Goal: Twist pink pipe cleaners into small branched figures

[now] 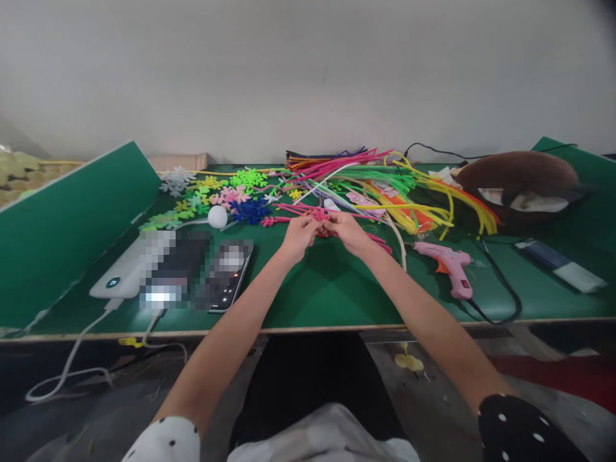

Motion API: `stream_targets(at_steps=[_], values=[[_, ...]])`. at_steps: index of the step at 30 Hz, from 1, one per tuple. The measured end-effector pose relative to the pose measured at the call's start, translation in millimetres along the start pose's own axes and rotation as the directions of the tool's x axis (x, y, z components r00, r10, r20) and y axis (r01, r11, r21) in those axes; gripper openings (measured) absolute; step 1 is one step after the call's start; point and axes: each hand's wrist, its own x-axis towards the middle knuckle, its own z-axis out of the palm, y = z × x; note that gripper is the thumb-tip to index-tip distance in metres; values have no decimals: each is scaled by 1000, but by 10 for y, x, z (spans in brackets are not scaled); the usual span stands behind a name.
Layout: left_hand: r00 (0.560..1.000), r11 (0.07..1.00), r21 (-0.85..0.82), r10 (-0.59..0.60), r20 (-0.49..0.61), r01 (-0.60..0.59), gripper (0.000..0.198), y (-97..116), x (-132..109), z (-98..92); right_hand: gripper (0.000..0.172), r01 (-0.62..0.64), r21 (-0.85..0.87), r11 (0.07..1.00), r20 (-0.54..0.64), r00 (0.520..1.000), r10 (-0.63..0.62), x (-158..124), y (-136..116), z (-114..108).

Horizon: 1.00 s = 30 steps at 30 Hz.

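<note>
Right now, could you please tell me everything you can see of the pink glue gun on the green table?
The pink glue gun lies flat on its side on the green table, to the right of the right hand and untouched by either hand. Its body looks like plastic, with an orange trigger. The nozzle end points left, the handle toward the table's near edge. A black cord runs from the handle and curves back across the table.

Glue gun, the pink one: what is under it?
The pink glue gun lies on the green table, right of the right hand. Its black cord trails off beside it. Anything beneath the gun's body is hidden.
</note>
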Motion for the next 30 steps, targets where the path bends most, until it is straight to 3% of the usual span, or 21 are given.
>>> stream_targets(at_steps=[4, 6, 12, 16, 22, 25, 30], values=[[967, 937, -239, -241, 80, 253, 26, 69, 5, -23, 20, 98, -122, 988, -52, 993, -104, 14, 31, 32], [960, 928, -246, -259, 109, 279, 24, 76, 7, -42, 21, 128, -182, 975, -87, 985, -146, 9, 28, 40], [999, 999, 1, 43, -6, -43, 20, 27, -11, -38, 23, 110, -124, 986, -127, 984, -126, -24, -14, 13], [984, 979, 140, 159, -78, -147, 23, 2, 16, -52, 22, 46, -23, 999, -113, 992, -49, -26, -19, 14], [969, 968, 106, 237, -70, -228, 16, -60, 62, -74, 26, -4, 110, 994, -145, 989, 20, -35, -14, 48], [955, 946, 181, 285, -79, -268, 16, -69, 58, -88, 28, 26, 63, 998, -136, 991, -17, -45, -27, 53], [914, 829, 450, 400, -64, -331, 12, -32, 29, -112, 26, 157, -147, 977, -152, 972, -179, -41, -34, 24]])
